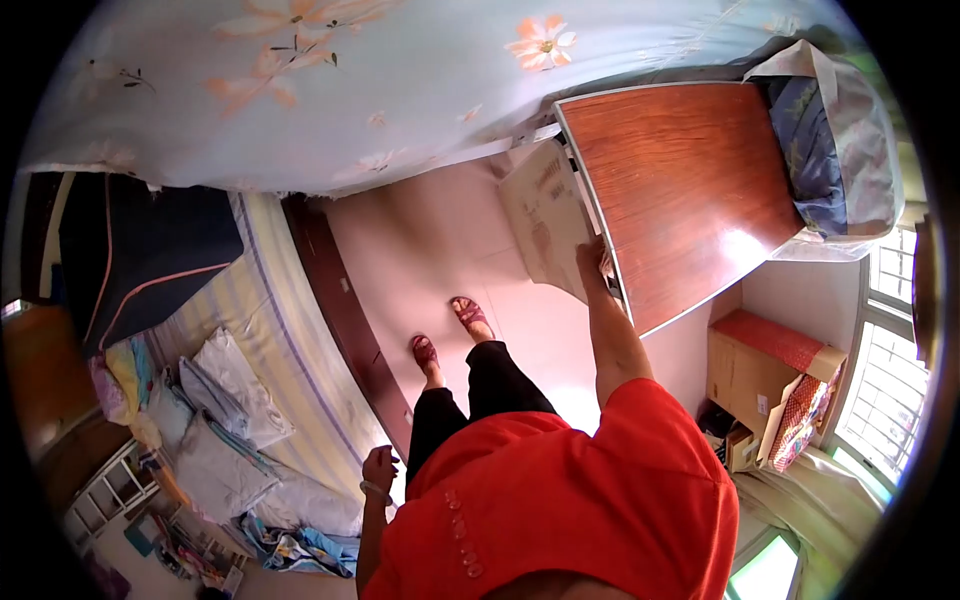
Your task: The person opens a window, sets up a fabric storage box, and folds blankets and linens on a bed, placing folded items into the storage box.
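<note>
A brown wood-grain board [690,180] with a pale metal edge stands at the upper right. At its near left edge is my right hand [597,262], its fingers closed around the rim. Behind that hand, a cardboard sheet [548,215] shows below the board. My left hand [380,468] hangs low beside the striped bed [290,300], with a bracelet at the wrist. Its fingers are curled, and whether anything is in them is too small to tell.
A floral cloth [400,90] spans the top. Folded clothes [225,465] and a dark bag [150,255] lie on the bed. A cardboard box [750,375] sits at right near the window. A plastic-covered bundle [865,150] adjoins the board.
</note>
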The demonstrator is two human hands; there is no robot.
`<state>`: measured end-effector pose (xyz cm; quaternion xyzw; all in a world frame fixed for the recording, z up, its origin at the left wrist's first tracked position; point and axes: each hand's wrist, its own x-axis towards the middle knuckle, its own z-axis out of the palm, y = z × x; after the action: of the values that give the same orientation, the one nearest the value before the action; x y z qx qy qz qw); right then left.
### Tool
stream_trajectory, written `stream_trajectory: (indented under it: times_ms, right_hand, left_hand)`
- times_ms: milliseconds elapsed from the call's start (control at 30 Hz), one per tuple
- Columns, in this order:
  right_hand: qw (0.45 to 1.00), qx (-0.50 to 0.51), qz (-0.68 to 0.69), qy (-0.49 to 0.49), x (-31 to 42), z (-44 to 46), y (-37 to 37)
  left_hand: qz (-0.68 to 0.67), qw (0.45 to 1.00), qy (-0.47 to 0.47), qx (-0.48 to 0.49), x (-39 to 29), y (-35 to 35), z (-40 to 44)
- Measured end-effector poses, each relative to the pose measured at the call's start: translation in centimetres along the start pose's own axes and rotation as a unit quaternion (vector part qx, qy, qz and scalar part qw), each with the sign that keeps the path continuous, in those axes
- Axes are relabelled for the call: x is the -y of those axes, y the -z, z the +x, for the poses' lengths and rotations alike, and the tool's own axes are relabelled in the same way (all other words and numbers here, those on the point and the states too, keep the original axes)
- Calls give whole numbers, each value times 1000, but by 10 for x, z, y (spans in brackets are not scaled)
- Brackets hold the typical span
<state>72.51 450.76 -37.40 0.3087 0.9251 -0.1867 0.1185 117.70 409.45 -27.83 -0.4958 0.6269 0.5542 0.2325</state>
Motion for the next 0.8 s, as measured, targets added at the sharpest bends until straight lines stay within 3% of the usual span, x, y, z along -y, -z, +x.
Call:
stream_trajectory:
  times_ms: [167,300,367,400,433,467,500,533,600,667,700,733,800]
  right_hand:
    - [998,28,-45,-40,14,-3,6]
    - [996,39,-85,8,42,-30,35]
    - [971,-86,-43,218,18,-32,-1]
    - [925,-147,-58,345,11,-40,-13]
    - [858,-218,-85,458,4,-48,-26]
    - [749,-285,-146,580,1,-69,-35]
    - [759,-84,-39,645,4,-97,-36]
    - [751,130,69,644,9,-125,-35]
    - [681,326,-59,654,2,-168,-44]
    - [614,498,-254,557,11,-193,-45]
    - [628,519,-193,547,-9,-190,-61]
    - [655,500,-225,520,-12,-189,-60]
    - [679,457,-265,510,-46,-164,-82]
  left_hand:
    - [-55,998,26,-4,-19,-11,-22]
    - [-61,998,15,-6,9,-19,-33]
    - [-28,999,-20,-23,28,-22,-37]
    - [-31,999,-30,-29,38,-23,-37]
    - [-34,998,-40,-35,49,-24,-37]
    - [-37,997,-50,-41,61,-25,-37]
    - [-17,993,-101,-57,74,-27,-36]
    - [22,994,-75,-77,62,-31,-45]
    - [98,989,-19,-109,20,-43,-69]
    - [88,989,-39,-112,36,-43,-67]
    - [60,991,-33,-115,42,-43,-70]
    - [-15,993,2,-119,37,-45,-75]
    - [-4,984,-58,-167,52,-53,-80]
